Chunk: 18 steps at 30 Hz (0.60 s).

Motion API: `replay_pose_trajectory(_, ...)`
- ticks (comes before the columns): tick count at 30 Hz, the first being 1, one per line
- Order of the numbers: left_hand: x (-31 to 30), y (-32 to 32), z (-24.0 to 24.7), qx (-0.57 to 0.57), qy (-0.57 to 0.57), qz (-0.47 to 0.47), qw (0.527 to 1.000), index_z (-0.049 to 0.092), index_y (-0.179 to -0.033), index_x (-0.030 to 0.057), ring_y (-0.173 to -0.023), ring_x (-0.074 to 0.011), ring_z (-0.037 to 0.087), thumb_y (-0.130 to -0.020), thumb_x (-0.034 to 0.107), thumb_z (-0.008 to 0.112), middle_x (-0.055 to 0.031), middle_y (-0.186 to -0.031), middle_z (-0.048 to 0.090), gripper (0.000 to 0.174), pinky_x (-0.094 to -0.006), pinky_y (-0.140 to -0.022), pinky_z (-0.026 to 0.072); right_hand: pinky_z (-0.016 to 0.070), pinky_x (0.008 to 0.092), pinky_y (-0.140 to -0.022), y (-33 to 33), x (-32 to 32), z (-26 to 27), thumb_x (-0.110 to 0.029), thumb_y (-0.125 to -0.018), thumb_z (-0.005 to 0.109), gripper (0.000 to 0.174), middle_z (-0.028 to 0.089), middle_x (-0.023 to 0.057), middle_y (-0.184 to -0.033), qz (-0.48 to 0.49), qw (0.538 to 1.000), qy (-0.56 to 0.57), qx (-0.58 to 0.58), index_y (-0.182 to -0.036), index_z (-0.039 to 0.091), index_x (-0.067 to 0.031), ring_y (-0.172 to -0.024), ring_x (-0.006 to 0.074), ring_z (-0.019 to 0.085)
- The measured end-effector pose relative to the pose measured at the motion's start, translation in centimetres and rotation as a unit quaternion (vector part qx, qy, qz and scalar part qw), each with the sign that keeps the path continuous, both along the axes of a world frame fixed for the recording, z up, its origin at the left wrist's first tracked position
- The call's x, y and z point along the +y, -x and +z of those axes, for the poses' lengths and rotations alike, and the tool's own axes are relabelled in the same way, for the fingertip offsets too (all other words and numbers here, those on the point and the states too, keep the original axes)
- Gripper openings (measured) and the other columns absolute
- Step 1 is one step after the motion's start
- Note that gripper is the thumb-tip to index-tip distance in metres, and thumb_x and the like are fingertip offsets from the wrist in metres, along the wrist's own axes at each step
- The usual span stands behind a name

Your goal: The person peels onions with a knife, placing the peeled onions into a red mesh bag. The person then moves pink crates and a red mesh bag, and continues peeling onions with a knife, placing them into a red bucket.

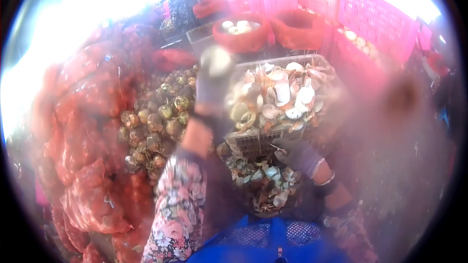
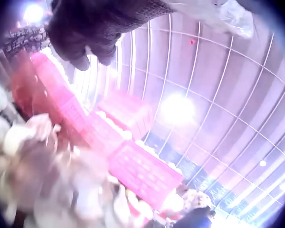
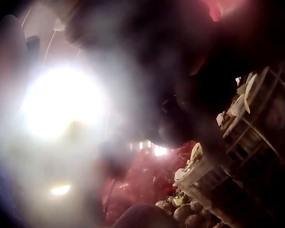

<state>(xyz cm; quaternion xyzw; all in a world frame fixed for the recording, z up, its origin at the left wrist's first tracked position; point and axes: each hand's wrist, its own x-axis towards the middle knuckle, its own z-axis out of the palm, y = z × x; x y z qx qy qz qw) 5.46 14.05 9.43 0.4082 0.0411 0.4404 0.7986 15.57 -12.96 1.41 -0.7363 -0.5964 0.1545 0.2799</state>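
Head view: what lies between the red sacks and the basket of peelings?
The head view shows brown onions, then the left hand and forearm, between sacks and basket.

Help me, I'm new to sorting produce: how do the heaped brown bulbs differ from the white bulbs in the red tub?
The brown bulbs have dull skins, some greenish; the white bulbs look pale and smooth. The brown bulbs lie in a broad heap beside red sacks; the white bulbs sit in the red tub farther off. Both are roundish.
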Motion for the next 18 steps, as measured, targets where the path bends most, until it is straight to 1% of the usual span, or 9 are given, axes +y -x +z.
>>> replay_pose_trajectory(2,7.6,-4.1,1.7,-0.005,-0.221,0.001,0.975,0.045,-0.132,0.0024,-0.116,-0.0292,0.055,-0.091,0.043,0.06,-0.0168,-0.124,0.055,0.06,-0.0398,-0.098,0.0516,0.0515,0.0427,-0.077,-0.3,0.4,-0.9,-0.029,-0.088,0.061,0.037,0.067,0.0205,-0.085,0.012,1.0,-0.023,0.009,-0.119,0.06,-0.0086,-0.084,0.0377,0.065)
replay_pose_trajectory(4,15.1,-6.8,0.5,-0.005,-0.532,0.069,0.844,0.038,-0.137,0.0024,-0.124,-0.0311,0.049,-0.088,0.053,0.061,-0.0191,-0.129,0.05,0.074,-0.041,-0.101,0.0489,0.0515,0.043,-0.077,-0.5,0.6,-1.9,-0.027,-0.087,0.061,0.038,0.067,0.0204,-0.083,0.005,1.0,-0.025,0.001,-0.12,0.059,-0.0083,-0.083,0.0381,0.065)
replay_pose_trajectory(6,15.5,-6.1,0.6,0.015,-0.516,0.078,0.853,0.04,-0.134,0.0034,-0.123,-0.0316,0.049,-0.087,0.054,0.062,-0.0195,-0.127,0.05,0.073,-0.0419,-0.1,0.0486,0.0514,0.0431,-0.077,-0.5,0.8,-1.7,-0.025,-0.086,0.062,0.039,0.067,0.0208,-0.084,0.004,1.0,0.002,-0.008,-0.121,0.058,-0.0082,-0.083,0.0384,0.065)
replay_pose_trajectory(8,14.2,-3.6,-1.6,0.055,-0.354,0.038,0.933,0.044,-0.129,0.0036,-0.117,-0.0314,0.053,-0.089,0.051,0.062,-0.0177,-0.122,0.053,0.065,-0.0434,-0.098,0.0493,0.0511,0.0433,-0.078,-0.1,0.5,-0.8,-0.022,-0.084,0.063,0.04,0.067,0.0217,-0.088,0.009,0.998,0.06,-0.022,-0.122,0.057,-0.0082,-0.085,0.0386,0.065)
replay_pose_trajectory(11,11.5,4.0,-8.3,-0.072,0.025,-0.232,0.97,0.048,-0.124,0.0035,-0.11,-0.0318,0.057,-0.093,0.042,0.059,-0.0147,-0.114,0.056,0.05,-0.0465,-0.095,0.0495,0.0498,0.0437,-0.084,0.2,0.0,-0.1,-0.018,-0.083,0.063,0.043,0.065,0.0234,-0.103,0.031,0.998,0.052,0.012,-0.124,0.057,-0.0077,-0.096,0.0383,0.063)
replay_pose_trajectory(12,10.3,7.0,-10.1,-0.051,0.051,-0.17,0.983,0.049,-0.122,0.0035,-0.107,-0.0319,0.058,-0.095,0.039,0.058,-0.0137,-0.112,0.057,0.045,-0.0476,-0.094,0.0496,0.0496,0.0426,-0.085,0.1,-0.1,-0.6,-0.018,-0.083,0.064,0.043,0.064,0.0223,-0.107,0.034,0.998,0.044,-0.012,-0.124,0.057,-0.0078,-0.098,0.0368,0.063)
replay_pose_trajectory(14,7.7,13.0,-14.6,0.167,0.086,0.143,0.972,0.051,-0.123,0.0031,-0.106,-0.0299,0.06,-0.096,0.032,0.056,-0.0141,-0.117,0.057,0.04,-0.0449,-0.087,0.0529,0.0492,0.0404,-0.088,0.1,0.3,-1.5,-0.016,-0.084,0.065,0.043,0.061,0.02,-0.115,0.044,0.997,0.023,-0.06,-0.125,0.057,-0.008,-0.101,0.0337,0.062)
replay_pose_trajectory(15,5.9,15.5,-15.9,0.134,0.07,0.148,0.977,0.058,-0.11,0.0112,-0.063,-0.0095,0.055,-0.095,0.022,0.058,0.0017,-0.079,0.056,0.019,-0.0225,-0.047,0.0441,0.049,0.0402,-0.088,0.4,0.6,-1.4,-0.014,-0.084,0.063,0.042,0.061,0.0204,-0.115,0.063,0.997,0.019,-0.044,-0.126,0.057,-0.0083,-0.102,0.0344,0.061)
replay_pose_trajectory(18,4.8,24.6,-27.3,0.365,0.123,0.277,0.88,0.059,-0.111,0.0117,-0.066,-0.0123,0.06,-0.09,0.02,0.065,-0.0005,-0.082,0.062,0.023,-0.0253,-0.053,0.0481,0.0491,0.0385,-0.086,1.7,1.1,0.1,-0.01,-0.087,0.057,0.041,0.061,0.0206,-0.11,0.104,0.994,-0.034,0.015,-0.128,0.057,-0.0103,-0.1,0.0348,0.06)
